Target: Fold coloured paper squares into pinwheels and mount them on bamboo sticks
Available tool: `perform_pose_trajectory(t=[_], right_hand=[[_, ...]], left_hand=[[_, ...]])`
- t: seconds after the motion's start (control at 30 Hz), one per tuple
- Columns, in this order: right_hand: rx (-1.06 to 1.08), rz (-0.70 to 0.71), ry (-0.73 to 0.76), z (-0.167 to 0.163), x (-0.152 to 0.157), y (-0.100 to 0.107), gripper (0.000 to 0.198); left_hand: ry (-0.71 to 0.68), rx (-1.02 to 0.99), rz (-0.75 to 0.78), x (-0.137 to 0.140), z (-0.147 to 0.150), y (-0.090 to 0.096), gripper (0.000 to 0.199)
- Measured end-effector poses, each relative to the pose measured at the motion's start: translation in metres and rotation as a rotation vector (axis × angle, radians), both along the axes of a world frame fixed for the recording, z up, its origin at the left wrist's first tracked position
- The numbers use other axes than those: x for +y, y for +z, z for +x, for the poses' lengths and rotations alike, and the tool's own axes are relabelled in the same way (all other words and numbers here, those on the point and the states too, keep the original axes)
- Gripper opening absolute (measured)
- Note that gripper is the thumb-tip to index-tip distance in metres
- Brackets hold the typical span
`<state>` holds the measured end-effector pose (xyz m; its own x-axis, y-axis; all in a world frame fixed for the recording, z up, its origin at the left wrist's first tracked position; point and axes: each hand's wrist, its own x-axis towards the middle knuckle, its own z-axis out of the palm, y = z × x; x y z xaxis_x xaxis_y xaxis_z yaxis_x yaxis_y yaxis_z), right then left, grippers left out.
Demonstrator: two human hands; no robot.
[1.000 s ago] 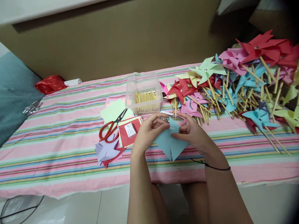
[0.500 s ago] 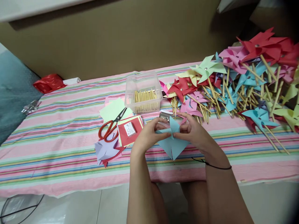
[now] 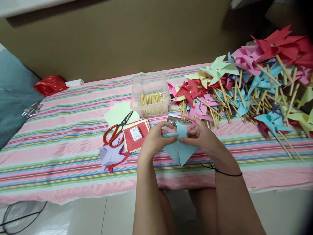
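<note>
Between my hands is a light blue paper square (image 3: 181, 152) with cut slits, some of its corners folded up toward the middle. My left hand (image 3: 156, 139) pinches it on the left with thumb and fingers. On the other side, my right hand (image 3: 201, 136) grips the same paper, its thumb pressed near the centre. Just beyond the fingers lies a small open box of metal pins (image 3: 174, 120), partly hidden. To the left are orange-handled scissors (image 3: 117, 129), resting on stacked coloured paper squares (image 3: 130, 143) that also carry a small white box (image 3: 136, 133).
A clear plastic box (image 3: 150, 94) of short wooden sticks stands behind my hands. Many finished paper pinwheels (image 3: 220, 70) pile up on the right. Cut purple paper (image 3: 111, 155) lies at left, and a red plastic bag (image 3: 50, 85) sits far left on the striped cloth (image 3: 61, 137).
My left fingers have shifted slightly, and the blue paper's left corner now shows as a rolled fold beside them. The view has moved a little; both hands keep their hold.
</note>
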<state>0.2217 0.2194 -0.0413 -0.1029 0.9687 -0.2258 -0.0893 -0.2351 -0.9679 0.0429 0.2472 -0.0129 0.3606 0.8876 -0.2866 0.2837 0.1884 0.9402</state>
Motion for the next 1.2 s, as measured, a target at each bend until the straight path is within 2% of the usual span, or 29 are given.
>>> perform_pose_trajectory(t=[0.23,0.33,0.4,0.53,0.67,0.8,1.0,1.2], right_hand=[[-0.016,-0.027,0.027,-0.002,0.002,-0.002,0.077],[0.026,-0.043,0.001,-0.004,0.001,0.000,0.073],[0.042,-0.052,-0.075,-0.004,0.001,0.002,0.074],[0.061,-0.012,-0.335,-0.004,0.005,0.004,0.077],[0.143,0.048,-0.504,-0.010,0.009,0.009,0.077],[0.169,0.071,-0.475,-0.022,0.008,0.014,0.074],[0.139,0.082,-0.410,-0.027,0.006,0.014,0.074],[0.131,0.095,-0.390,-0.025,0.006,0.013,0.074]], left_hand=[[-0.014,0.016,-0.019,-0.001,-0.001,-0.001,0.031],[0.012,-0.040,-0.034,-0.001,-0.001,0.001,0.037],[0.098,-0.126,-0.037,-0.001,-0.002,0.003,0.046],[0.321,-0.319,0.000,0.001,-0.002,0.006,0.059],[0.298,-0.413,-0.041,0.001,0.006,0.004,0.068],[0.344,-0.446,0.008,0.001,0.019,0.002,0.067],[0.453,-0.376,0.126,0.005,0.022,0.000,0.063],[0.476,-0.331,0.132,0.005,0.022,0.001,0.060]])
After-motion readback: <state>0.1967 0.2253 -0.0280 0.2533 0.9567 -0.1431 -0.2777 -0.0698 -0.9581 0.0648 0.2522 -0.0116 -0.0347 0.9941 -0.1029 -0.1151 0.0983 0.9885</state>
